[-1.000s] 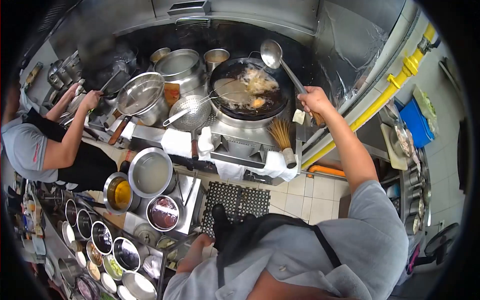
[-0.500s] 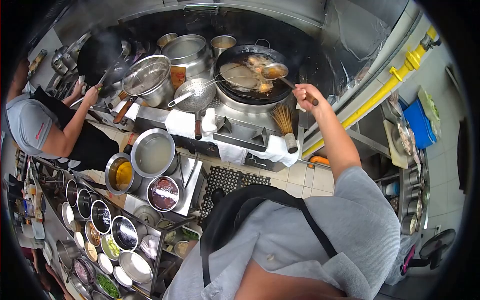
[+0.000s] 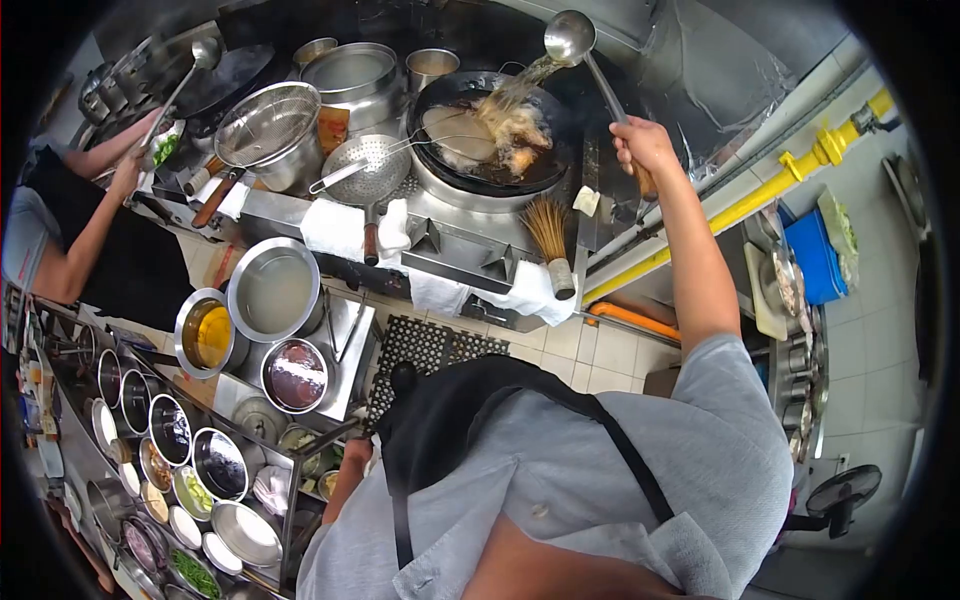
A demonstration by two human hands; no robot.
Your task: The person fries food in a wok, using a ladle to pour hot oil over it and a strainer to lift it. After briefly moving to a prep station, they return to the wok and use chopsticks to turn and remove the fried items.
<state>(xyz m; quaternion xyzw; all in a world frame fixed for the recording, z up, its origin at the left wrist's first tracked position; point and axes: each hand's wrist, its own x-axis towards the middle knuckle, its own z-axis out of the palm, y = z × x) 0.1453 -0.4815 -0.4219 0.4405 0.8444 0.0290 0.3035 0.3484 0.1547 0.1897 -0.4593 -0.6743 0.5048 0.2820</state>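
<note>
- Right hand [image 3: 645,150] is wrapped around the wooden handle of a big ladle [image 3: 570,38], a pretty snug grip. The ladle's bowl is up and to the left of that hand, tipped.
- Cloudy liquid [image 3: 515,88] is streaming from the ladle down into the wok [image 3: 470,178], which sits left of the right hand. Fried food [image 3: 522,128] is bubbling away in there.
- A wire skimmer [image 3: 350,178] reaches into the wok, handle pointing away from the right hand. Its handle crosses a perforated strainer [image 3: 365,165].
- Bristle brush [image 3: 545,228] is below and left of the right hand, at the edge of the metal surface [image 3: 462,232].
- Left hand [image 3: 357,452] is way down low by the prep stuff, partly hidden, so can't tell if it's gripping anything. 2 pots, dark red sauce [image 3: 294,375] and cloudy broth [image 3: 273,290], are up and left of it.
- Further left, a co-worker [image 3: 95,220] has a ladle too.
</note>
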